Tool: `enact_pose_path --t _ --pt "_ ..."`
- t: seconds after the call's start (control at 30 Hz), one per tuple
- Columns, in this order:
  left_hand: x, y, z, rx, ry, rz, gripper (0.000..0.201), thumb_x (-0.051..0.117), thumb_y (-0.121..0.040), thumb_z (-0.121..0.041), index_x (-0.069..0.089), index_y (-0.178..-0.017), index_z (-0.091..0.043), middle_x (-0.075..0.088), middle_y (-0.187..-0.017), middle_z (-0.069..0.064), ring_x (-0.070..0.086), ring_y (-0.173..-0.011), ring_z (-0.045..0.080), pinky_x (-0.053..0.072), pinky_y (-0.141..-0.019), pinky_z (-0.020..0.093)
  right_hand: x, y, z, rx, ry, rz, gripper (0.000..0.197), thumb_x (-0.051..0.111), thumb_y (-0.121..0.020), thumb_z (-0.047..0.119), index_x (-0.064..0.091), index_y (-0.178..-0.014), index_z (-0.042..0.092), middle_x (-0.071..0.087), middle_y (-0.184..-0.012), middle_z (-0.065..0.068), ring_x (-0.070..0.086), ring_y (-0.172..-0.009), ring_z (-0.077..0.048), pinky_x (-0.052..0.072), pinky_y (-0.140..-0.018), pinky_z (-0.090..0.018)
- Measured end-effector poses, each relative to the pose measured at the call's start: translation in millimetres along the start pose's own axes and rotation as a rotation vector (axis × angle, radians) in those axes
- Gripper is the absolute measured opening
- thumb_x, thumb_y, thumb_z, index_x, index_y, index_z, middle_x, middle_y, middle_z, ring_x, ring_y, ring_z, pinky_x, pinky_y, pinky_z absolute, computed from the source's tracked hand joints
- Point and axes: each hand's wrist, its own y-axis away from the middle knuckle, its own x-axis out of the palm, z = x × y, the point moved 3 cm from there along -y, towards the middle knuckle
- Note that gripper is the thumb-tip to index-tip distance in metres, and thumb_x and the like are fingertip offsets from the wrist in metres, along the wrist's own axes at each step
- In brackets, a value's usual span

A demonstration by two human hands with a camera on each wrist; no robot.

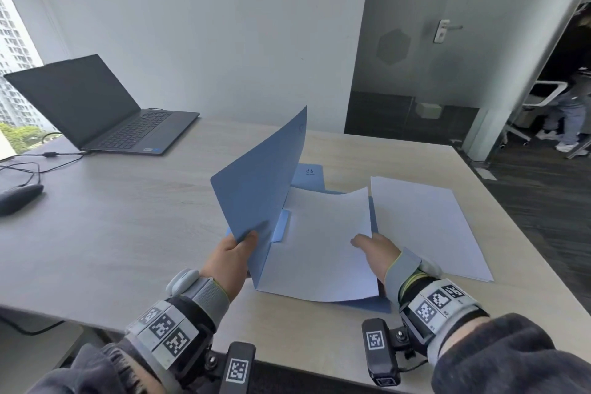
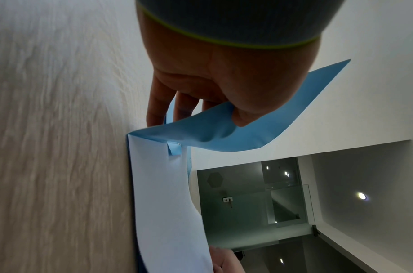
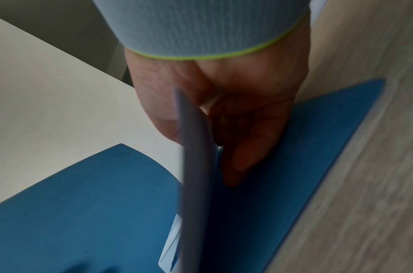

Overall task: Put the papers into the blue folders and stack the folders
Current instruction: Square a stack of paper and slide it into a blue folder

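Observation:
An open blue folder (image 1: 262, 176) lies near the table's front edge. My left hand (image 1: 246, 238) pinches the lower corner of its front cover (image 2: 212, 133) and holds it raised and upright. A white paper (image 1: 323, 243) lies bowed inside the folder on the back cover (image 3: 317, 147). My right hand (image 1: 364, 243) pinches the paper's right edge, thumb on top and fingers underneath. In the right wrist view the paper (image 3: 196, 166) shows edge-on across that hand (image 3: 235, 129). A second blue folder (image 1: 308, 174) lies flat just behind. More white papers (image 1: 425, 224) are stacked to the right.
An open black laptop (image 1: 105, 112) stands at the back left of the wooden table (image 1: 128, 233), with cables and a dark mouse (image 1: 19, 198) at the far left. The table's right edge (image 1: 518, 227) runs close to the paper stack. A person stands beyond the doorway at right.

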Motion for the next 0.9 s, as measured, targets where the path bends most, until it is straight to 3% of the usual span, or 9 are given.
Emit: enact_pose_path --t 0.07,0.2,0.33,0.47,0.53,0.63,0.7,0.8,0.9 --pt "0.4 1.3 -0.9 0.001 0.008 0.000 0.022 0.045 -0.102 -0.020 0.067 -0.102 -0.023 0.072 -0.112 0.016 0.069 -0.103 0.038 0.058 -0.087 0.057 -4.7 2.3 1.9 -0.023 0.025 -0.033 0.044 0.058 -0.071 0.026 0.062 -0.105 -0.003 0.064 -0.096 -0.016 0.060 -0.085 -0.032 0.046 -0.076 -0.036" --pt "1.9 2.9 -3.3 0.008 0.010 -0.003 0.016 0.053 -0.094 -0.029 0.068 -0.099 -0.025 0.072 -0.111 0.015 0.068 -0.102 0.038 0.057 -0.087 0.059 -9.5 -0.3 -1.4 -0.059 0.104 -0.064 0.027 0.055 -0.074 0.011 0.063 -0.097 -0.002 0.068 -0.099 -0.024 0.065 -0.094 -0.043 0.053 -0.085 -0.046" --pt "1.1 3.7 -2.4 0.002 0.000 0.000 0.029 0.051 -0.079 -0.040 0.070 -0.096 -0.025 0.074 -0.106 0.014 0.069 -0.101 0.038 0.057 -0.086 0.061 -9.0 -5.2 -3.5 -0.080 0.109 -0.073 0.017 0.051 -0.080 0.005 0.062 -0.092 0.001 0.068 -0.097 -0.024 0.062 -0.082 -0.036 0.049 -0.075 -0.037" --pt "1.7 4.5 -4.6 0.006 0.001 0.015 0.017 0.051 -0.096 -0.026 0.068 -0.097 -0.024 0.073 -0.101 0.010 0.069 -0.093 0.034 0.056 -0.088 0.060 -8.7 -7.9 -5.8 -0.099 0.091 -0.110 0.038 0.047 -0.064 0.020 0.061 -0.093 -0.001 0.067 -0.093 -0.023 0.056 -0.075 -0.030 0.041 -0.068 -0.033" --pt "1.8 2.7 -3.5 0.001 -0.006 0.019 0.023 0.044 -0.102 -0.018 0.066 -0.099 -0.025 0.072 -0.098 0.008 0.067 -0.090 0.031 0.056 -0.090 0.060 -10.1 -8.6 -7.3 -0.098 0.085 -0.127 0.036 0.044 -0.060 0.021 0.059 -0.086 0.000 0.063 -0.083 -0.018 0.052 -0.072 -0.028 0.038 -0.066 -0.032" --pt "1.6 1.5 -2.2 0.003 -0.010 0.027 0.025 0.042 -0.103 -0.018 0.066 -0.101 -0.025 0.072 -0.097 0.005 0.068 -0.088 0.028 0.056 -0.089 0.059 -10.7 -7.7 -8.3 -0.104 0.077 -0.144 0.019 0.047 -0.067 0.018 0.054 -0.078 0.004 0.055 -0.076 -0.012 0.047 -0.069 -0.026 0.035 -0.064 -0.031" --pt "1.5 0.9 -0.9 0.002 -0.010 0.031 0.025 0.042 -0.103 -0.017 0.066 -0.101 -0.025 0.073 -0.097 0.004 0.069 -0.087 0.026 0.057 -0.089 0.057 -9.9 -9.2 -10.0 -0.119 0.083 -0.142 0.024 0.047 -0.067 0.019 0.056 -0.082 0.002 0.058 -0.078 -0.011 0.049 -0.070 -0.026 0.037 -0.065 -0.032" --pt "1.8 1.5 -1.4 0.001 -0.005 0.043 0.025 0.042 -0.103 -0.017 0.065 -0.100 -0.025 0.072 -0.097 0.003 0.069 -0.087 0.025 0.057 -0.088 0.055 -7.3 -9.3 -9.3 -0.137 0.109 -0.125 0.007 0.050 -0.080 0.008 0.056 -0.079 0.008 0.059 -0.078 -0.009 0.052 -0.072 -0.027 0.039 -0.067 -0.032" --pt "1.3 1.1 -1.7 0.003 -0.007 0.043 0.025 0.042 -0.103 -0.016 0.065 -0.100 -0.023 0.072 -0.095 0.002 0.068 -0.085 0.025 0.057 -0.088 0.054 -7.3 -14.1 -12.1 -0.148 0.111 -0.123 0.007 0.049 -0.081 0.006 0.055 -0.078 0.007 0.059 -0.077 -0.009 0.051 -0.073 -0.027 0.038 -0.068 -0.032"
